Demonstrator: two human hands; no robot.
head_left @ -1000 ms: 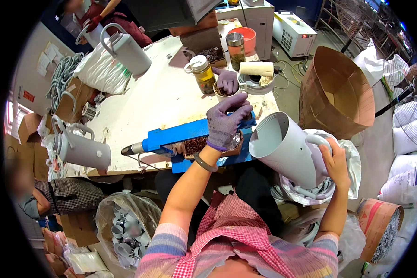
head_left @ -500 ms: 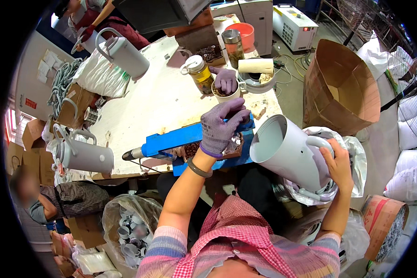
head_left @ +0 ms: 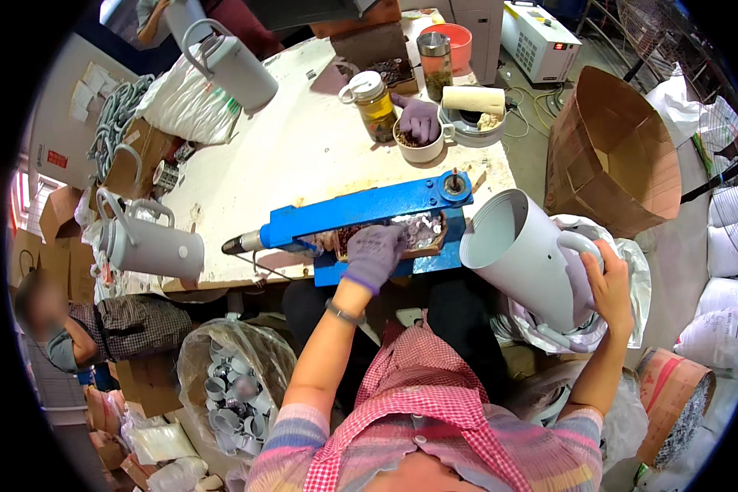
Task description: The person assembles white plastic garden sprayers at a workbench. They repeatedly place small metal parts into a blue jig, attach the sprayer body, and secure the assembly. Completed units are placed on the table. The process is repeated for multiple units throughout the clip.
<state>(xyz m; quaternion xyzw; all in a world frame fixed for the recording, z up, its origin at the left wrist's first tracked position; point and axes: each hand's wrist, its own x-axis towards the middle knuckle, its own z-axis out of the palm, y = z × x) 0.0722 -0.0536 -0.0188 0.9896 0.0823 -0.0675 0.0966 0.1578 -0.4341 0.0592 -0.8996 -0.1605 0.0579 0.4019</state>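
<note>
My left hand (head_left: 375,252), in a purple-grey glove, reaches into a tray (head_left: 436,248) of small parts beneath a blue metal arm. Its fingers are bent together at the silvery pieces (head_left: 421,230); their tips are hidden, so what they pinch cannot be seen. Brown small parts (head_left: 326,241) lie at the tray's left. Bare, my right hand (head_left: 612,283) grips the handle of a grey watering can (head_left: 521,254). That can is tilted, its wide round opening facing left toward the blue press (head_left: 361,211). A dark wristband circles my left wrist.
Two more grey cans, one at left (head_left: 160,252) and one farther back (head_left: 242,75), stand on the white table (head_left: 254,172). A cup (head_left: 422,152) with a purple glove and jars are at the back. A large carton (head_left: 578,156) stands right; a bag of grey parts (head_left: 197,369) sits below.
My left hand has come down from above the blue arm into the parts tray, uncovering the arm's right end. My right hand still holds the can. The whole view has shifted slightly.
</note>
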